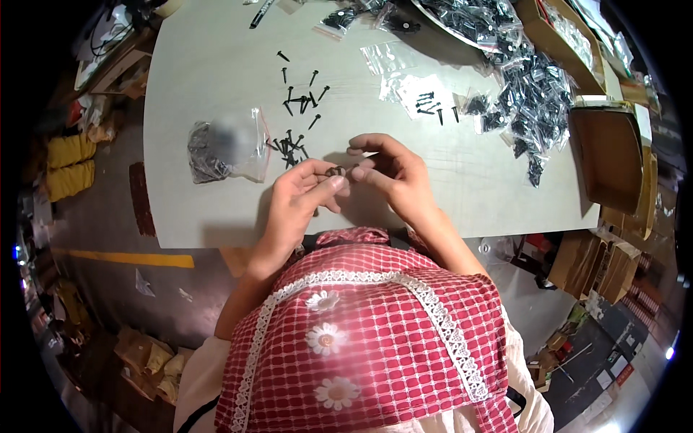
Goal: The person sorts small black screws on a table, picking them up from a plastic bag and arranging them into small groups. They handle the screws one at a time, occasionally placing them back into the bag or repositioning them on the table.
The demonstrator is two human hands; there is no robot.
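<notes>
My left hand (292, 202) is closed over the near part of the table, its thumb and fingers pinching small dark screws (336, 172) whose ends show at the fingertips. Close beside it, my right hand (401, 177) has its thumb and a finger brought together; what they hold, if anything, is too small to make out. Its index finger arches above. Just beyond my left hand lies a pile of black screws (290, 146), with more loose screws (303, 101) scattered farther off. A clear zip bag (249, 155) full of dark pieces lies to the left.
Small clear bags (386, 58) and a white bag (419, 94) with several screws on it lie beyond my right hand. Filled bags (534, 94) are heaped at the right, near a cardboard box (610, 159). A black pen (261, 14) rests at the far edge.
</notes>
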